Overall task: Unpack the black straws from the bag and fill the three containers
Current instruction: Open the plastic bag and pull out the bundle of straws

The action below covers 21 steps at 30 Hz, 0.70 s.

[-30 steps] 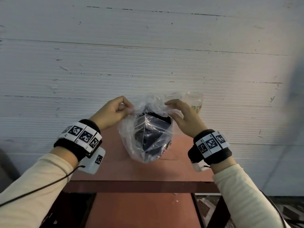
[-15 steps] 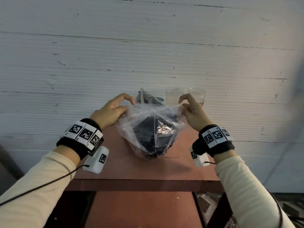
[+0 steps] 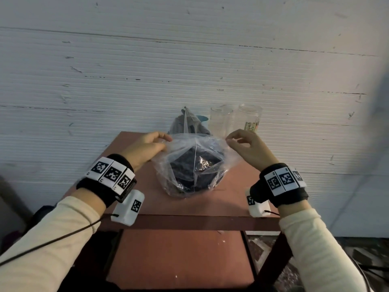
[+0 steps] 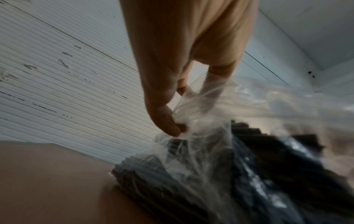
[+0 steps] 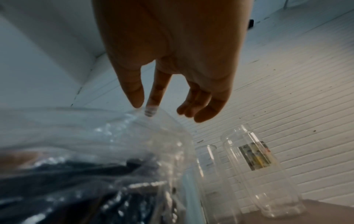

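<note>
A clear plastic bag (image 3: 181, 186) holding packs of black straws (image 3: 187, 167) sits in the middle of the small red-brown table (image 3: 235, 199). My left hand (image 3: 166, 141) pinches the bag's left rim; in the left wrist view the left hand (image 4: 179, 128) has thumb and fingers gathered on the plastic above the straws (image 4: 258, 174). My right hand (image 3: 228, 140) pinches the right rim, and the right wrist view shows the right hand (image 5: 144, 108) with thumb and index finger on the bag's edge (image 5: 162, 115). The bag's mouth is stretched between both hands.
At the table's back edge stand a clear glass (image 3: 220, 122) and a clear jar with a label (image 3: 250, 119), both empty. A second bag of straws (image 3: 185, 123) leans there, half hiding a blue container (image 3: 203, 118). A white ribbed wall rises right behind.
My hands have moved apart and pulled the bag's mouth wide. The bag sits lower and flatter, so the things at the back now show.
</note>
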Each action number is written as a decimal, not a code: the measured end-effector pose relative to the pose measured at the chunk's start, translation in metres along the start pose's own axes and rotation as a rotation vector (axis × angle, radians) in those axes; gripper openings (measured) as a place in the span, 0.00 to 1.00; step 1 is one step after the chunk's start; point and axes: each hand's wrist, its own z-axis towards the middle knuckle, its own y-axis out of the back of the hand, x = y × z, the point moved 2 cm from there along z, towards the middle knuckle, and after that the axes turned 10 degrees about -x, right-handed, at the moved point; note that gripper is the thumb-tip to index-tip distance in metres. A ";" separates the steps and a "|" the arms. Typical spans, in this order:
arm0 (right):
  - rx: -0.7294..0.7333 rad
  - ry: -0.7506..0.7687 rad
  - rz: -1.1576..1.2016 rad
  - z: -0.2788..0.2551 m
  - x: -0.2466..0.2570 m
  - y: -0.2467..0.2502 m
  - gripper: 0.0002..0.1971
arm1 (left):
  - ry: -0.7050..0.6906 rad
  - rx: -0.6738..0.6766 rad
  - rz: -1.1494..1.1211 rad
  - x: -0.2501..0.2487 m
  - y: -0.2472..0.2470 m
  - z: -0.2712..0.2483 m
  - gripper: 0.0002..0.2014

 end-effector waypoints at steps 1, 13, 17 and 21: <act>-0.052 0.003 0.002 -0.004 0.004 0.004 0.02 | -0.014 -0.034 0.022 0.001 0.000 -0.002 0.11; 0.267 -0.295 -0.254 -0.037 0.031 -0.007 0.30 | 0.257 0.009 0.002 0.008 -0.009 -0.028 0.06; 0.395 -0.660 -0.001 -0.051 0.040 -0.017 0.29 | 0.364 0.121 0.007 0.006 -0.018 -0.040 0.14; 0.467 -0.628 -0.051 -0.050 0.038 -0.026 0.38 | 0.444 0.164 -0.047 0.007 -0.022 -0.042 0.17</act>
